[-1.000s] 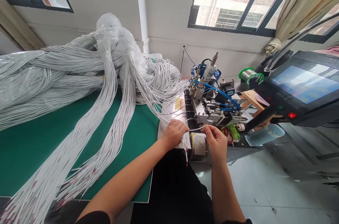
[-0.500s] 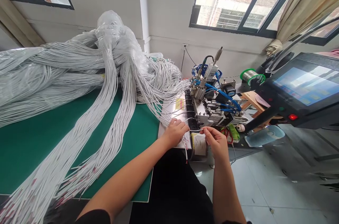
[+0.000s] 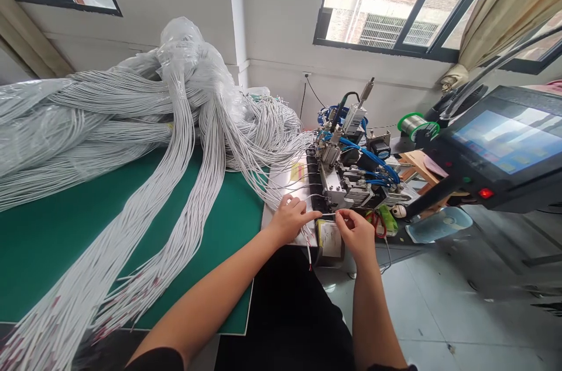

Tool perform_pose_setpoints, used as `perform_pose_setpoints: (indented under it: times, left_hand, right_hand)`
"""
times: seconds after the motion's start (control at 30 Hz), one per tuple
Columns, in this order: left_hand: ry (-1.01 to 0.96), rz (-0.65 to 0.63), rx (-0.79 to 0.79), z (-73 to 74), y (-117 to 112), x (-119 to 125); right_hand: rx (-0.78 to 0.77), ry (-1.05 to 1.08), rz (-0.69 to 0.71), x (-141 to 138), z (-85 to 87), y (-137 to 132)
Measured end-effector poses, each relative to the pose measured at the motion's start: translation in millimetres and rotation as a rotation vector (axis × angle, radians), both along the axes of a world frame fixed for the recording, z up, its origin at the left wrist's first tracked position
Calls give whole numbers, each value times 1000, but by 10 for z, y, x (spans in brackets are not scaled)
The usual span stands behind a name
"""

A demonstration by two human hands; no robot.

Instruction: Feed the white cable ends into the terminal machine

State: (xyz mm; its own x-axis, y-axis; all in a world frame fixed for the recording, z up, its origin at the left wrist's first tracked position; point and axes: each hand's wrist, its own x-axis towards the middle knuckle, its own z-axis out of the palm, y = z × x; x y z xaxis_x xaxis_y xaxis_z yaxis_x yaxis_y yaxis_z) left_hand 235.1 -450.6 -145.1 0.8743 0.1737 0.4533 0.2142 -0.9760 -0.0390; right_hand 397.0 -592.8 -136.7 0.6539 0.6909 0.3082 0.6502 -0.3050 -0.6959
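Pinching wire horiz., L hand to R hand.

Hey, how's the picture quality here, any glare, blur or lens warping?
Head view: fisheye bends the black-framed window; daylight overexposes the scene beyond it; the tilted dark touchscreen reflects pale glare; the left hand, right hand and thin white wire between them look sharp.
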Motion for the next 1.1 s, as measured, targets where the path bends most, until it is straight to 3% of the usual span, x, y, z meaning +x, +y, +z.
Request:
perform_pose_setpoints:
  times: [0.3, 1.1]
  left_hand:
    - [3, 1, -49, -9, 2, 19]
    - [21, 19, -107, -19, 14, 13]
  right_hand:
    - [95, 39, 46, 10, -21, -4]
    - [123, 118, 70, -11, -19, -13]
